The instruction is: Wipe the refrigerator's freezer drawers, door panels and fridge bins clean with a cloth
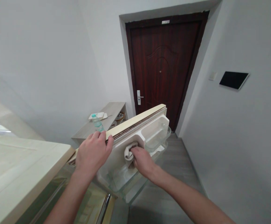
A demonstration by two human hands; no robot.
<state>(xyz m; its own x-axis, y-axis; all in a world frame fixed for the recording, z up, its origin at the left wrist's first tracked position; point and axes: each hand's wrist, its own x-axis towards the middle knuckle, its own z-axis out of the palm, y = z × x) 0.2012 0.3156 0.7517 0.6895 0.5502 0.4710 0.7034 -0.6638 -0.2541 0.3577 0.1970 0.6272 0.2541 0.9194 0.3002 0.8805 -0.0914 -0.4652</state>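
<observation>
An open refrigerator door (135, 123) stands in front of me, its inner side with clear plastic shelf bins (126, 189) facing me. My left hand (92, 152) grips the door's top edge, fingers over the far side and thumb on the near side. In my right hand (143, 160) is a bunched, pale cloth (129, 154), pressed against the white inner panel near the upper bins. The fingertips of the right hand are partly hidden in the cloth's folds.
The refrigerator body (28, 168) is at the lower left, its inside partly visible. Behind the door, a low shelf unit (114, 109) bears a plastic bottle (97, 122) and white trays. A dark red entrance door (158, 68) is ahead; grey floor (179, 174) lies to the right.
</observation>
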